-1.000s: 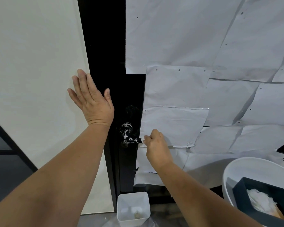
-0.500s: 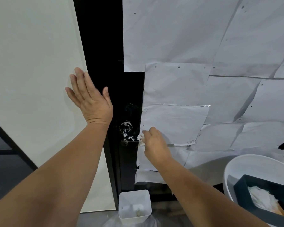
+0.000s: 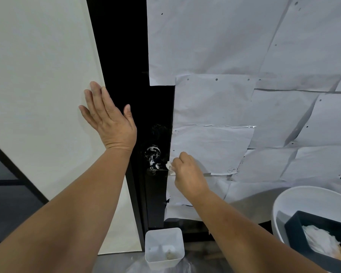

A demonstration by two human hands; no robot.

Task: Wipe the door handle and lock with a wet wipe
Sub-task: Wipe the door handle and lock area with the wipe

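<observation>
Since one second ago, right hand (image 3: 187, 172) has slid its wet wipe (image 3: 169, 166) leftward along the smeared door handle (image 3: 153, 160); fingers pinch it. Left hand (image 3: 108, 119) braces flat, fingers straight. Advise firm, full-length strokes.

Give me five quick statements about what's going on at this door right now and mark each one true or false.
1. The right hand pinches a white wet wipe against the door handle. True.
2. The left hand grips the door handle. False: it lies flat and open against the pale wall, left of the black door frame.
3. A small white bin stands on the floor below the handle. True.
4. The door is bare glass. False: sheets of white paper cover most of it.
5. The handle looks clean. False: white smears show on it.
</observation>
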